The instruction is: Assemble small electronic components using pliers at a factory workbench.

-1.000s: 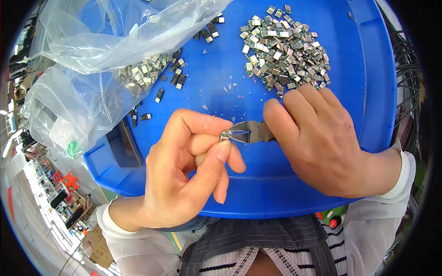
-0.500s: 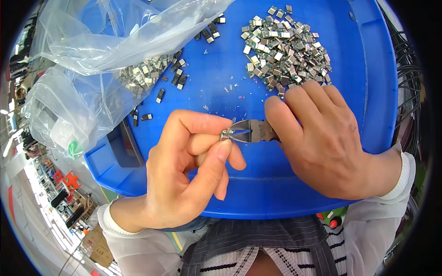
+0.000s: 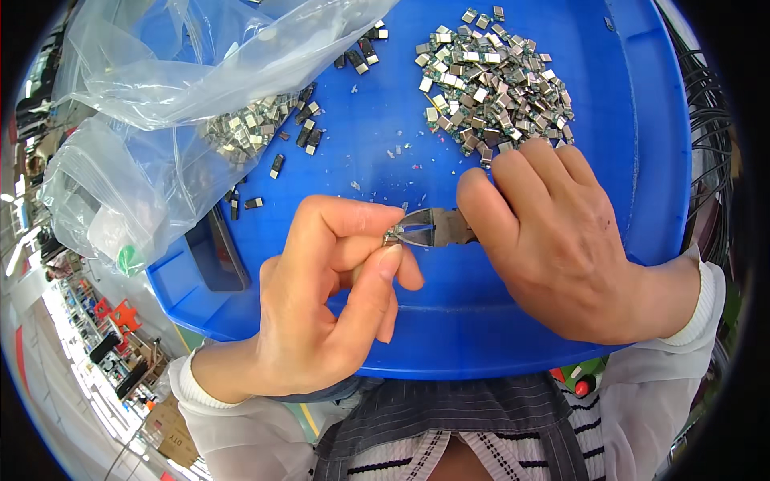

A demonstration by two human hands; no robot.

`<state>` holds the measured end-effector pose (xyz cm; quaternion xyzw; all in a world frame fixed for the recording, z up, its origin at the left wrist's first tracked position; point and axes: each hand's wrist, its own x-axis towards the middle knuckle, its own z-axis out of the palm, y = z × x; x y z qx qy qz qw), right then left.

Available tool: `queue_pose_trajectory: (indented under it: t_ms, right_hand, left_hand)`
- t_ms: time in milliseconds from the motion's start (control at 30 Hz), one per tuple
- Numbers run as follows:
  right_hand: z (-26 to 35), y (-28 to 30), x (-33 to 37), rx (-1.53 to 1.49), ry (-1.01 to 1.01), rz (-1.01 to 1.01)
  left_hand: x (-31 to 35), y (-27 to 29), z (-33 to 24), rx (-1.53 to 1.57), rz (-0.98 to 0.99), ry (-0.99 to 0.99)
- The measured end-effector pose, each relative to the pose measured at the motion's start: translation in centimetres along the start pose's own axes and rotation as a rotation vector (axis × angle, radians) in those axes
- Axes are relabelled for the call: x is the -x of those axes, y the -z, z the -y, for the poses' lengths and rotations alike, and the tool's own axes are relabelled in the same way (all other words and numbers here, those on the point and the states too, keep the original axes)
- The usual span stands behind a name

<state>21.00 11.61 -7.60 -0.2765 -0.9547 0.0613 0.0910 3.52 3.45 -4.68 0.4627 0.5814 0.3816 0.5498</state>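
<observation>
Between the thumb and fingers of my left hand [image 3: 329, 297] is a tiny metal connector piece [image 3: 391, 235], mostly hidden by the fingertips. My right hand [image 3: 553, 240] is wrapped round a pair of small cutting pliers [image 3: 451, 228], whose handles are covered by the palm. The plier jaws are slightly parted, and their tips touch the connector piece at my left fingertips. Both hands are above the near part of a blue plastic tray [image 3: 449, 337]. Just beyond my right hand lies a heap of small metal-cased connectors with green boards [image 3: 497, 88].
A clear plastic bag [image 3: 200, 88] spreads over the tray's left side, with more connectors [image 3: 253, 124] under its edge. Several black-bodied connectors [image 3: 307, 136] lie beside it. A dark phone-like slab [image 3: 216, 250] rests at the left wall. Black cables [image 3: 710, 136] hang beyond the right rim.
Both hands hold nearly the same place, and the plier tips stay at the connector piece. The tray and its contents appear shifted very slightly left in the picture.
</observation>
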Motion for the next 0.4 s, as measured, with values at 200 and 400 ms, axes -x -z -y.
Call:
queue_pose_trajectory:
  t_ms: [200,400]
  right_hand:
    - [0.1,0.1,0.4,-0.14,-0.01,0.051]
    - [-0.1,1.0,0.2,-0.402,-0.05,0.312]
  left_hand:
    - [0.0,0.2,-0.2,0.044,0.021,0.016]
    - [-0.2,0.6,-0.2,0.126,0.047,0.067]
